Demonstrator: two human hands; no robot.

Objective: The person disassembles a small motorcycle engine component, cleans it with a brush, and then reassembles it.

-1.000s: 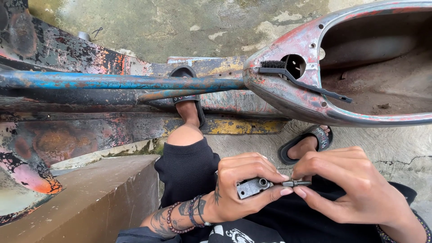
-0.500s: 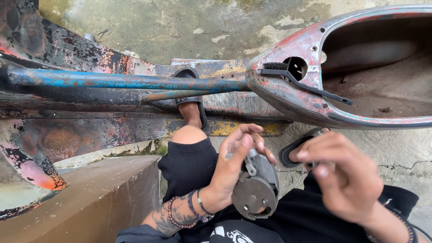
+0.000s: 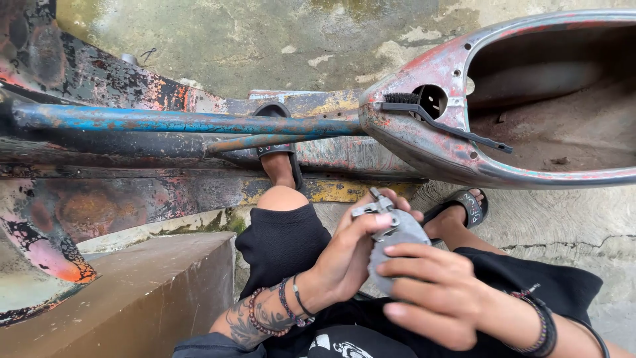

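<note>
A small grey metal part [image 3: 392, 233] with a rounded body and a bracket at its top sits between both hands, above my lap. My left hand [image 3: 348, 255] grips it from the left, thumb and fingers on the bracket end. My right hand [image 3: 434, 295] covers its lower side, fingers laid across the rounded body. Bead and cord bracelets ring both wrists. My knees in black shorts are below, and my feet in black sandals rest on the ground ahead.
A rusty, paint-flaked scooter frame [image 3: 424, 142] lies across the view, with a blue tube [image 3: 185, 122] running left. A black brush [image 3: 440, 122] rests on its rim. A brown concrete block [image 3: 132, 292] stands at the lower left. Stained concrete ground lies beyond.
The part was turned from flat between both hands to upright. My right hand lifted off it for a moment, then came back over its lower body.
</note>
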